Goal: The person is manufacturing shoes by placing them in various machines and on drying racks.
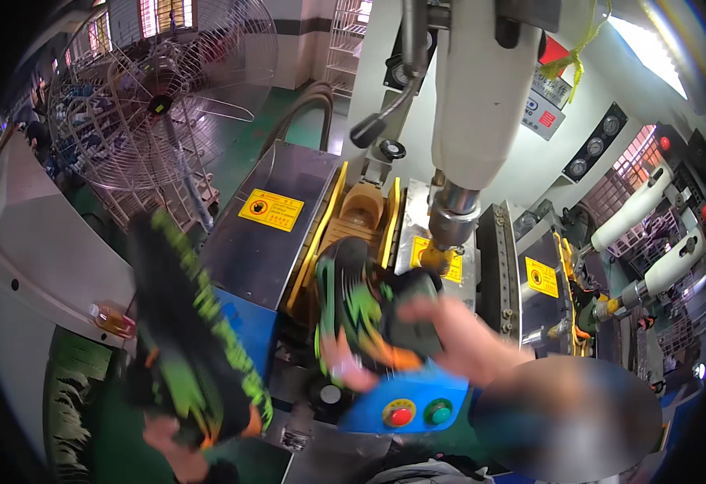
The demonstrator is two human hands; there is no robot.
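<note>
My left hand (174, 450) grips a black sneaker (199, 339) with green and orange patches at the lower left. This shoe stands tilted, its dark sole facing left and a lime-green edge along it. My right hand (466, 339) is closed on a second sneaker (357, 302) of the same colours, in front of the machine. Pinkish fingers also show on that shoe's near side. Just beyond it are yellow side plates (393, 222) around a tan block (361, 206). Some of the right hand is smeared by motion.
A white press arm (482, 89) with a metal end hangs above the station. Below the right-hand shoe is a blue panel (441, 383) with a red and a green button. A large caged fan (159, 97) stands at the back left. More press arms (631, 210) are at the right.
</note>
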